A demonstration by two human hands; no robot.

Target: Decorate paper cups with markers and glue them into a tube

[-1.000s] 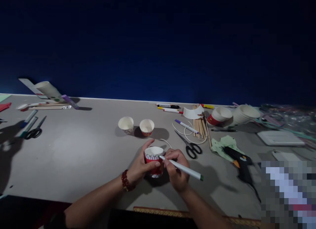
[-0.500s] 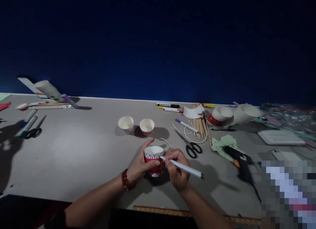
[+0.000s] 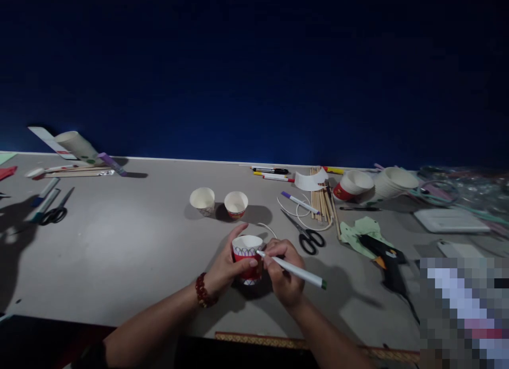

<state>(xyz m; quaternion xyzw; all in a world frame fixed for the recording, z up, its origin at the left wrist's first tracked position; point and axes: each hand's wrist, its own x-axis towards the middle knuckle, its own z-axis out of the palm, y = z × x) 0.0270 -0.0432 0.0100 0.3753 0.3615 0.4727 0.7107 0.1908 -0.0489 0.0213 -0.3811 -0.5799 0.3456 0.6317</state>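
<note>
A red and white paper cup (image 3: 247,247) stands upright in my left hand (image 3: 226,263), whose fingers wrap its left side with the thumb across its front. Dark looped lines run around the cup's white upper band, and crossed lines show near its base. Pinched in my right hand (image 3: 286,273) is a white marker (image 3: 300,273) with a green end. Its tip meets the cup's right side just under the rim. Beyond the cup sit two small cut paper cups, one patterned (image 3: 202,202) and one with red at its base (image 3: 236,205).
Black-handled scissors (image 3: 308,237), a purple-capped marker (image 3: 300,202), white cord and wooden sticks (image 3: 320,202) lie to the right. Farther right are stacked paper cups (image 3: 356,184) and a black glue gun (image 3: 384,255) on green paper. More scissors (image 3: 58,210) and markers lie at left.
Very little differs. The marker tip and my right hand have shifted slightly to the left along the cup's upper band; my left hand keeps its hold.
</note>
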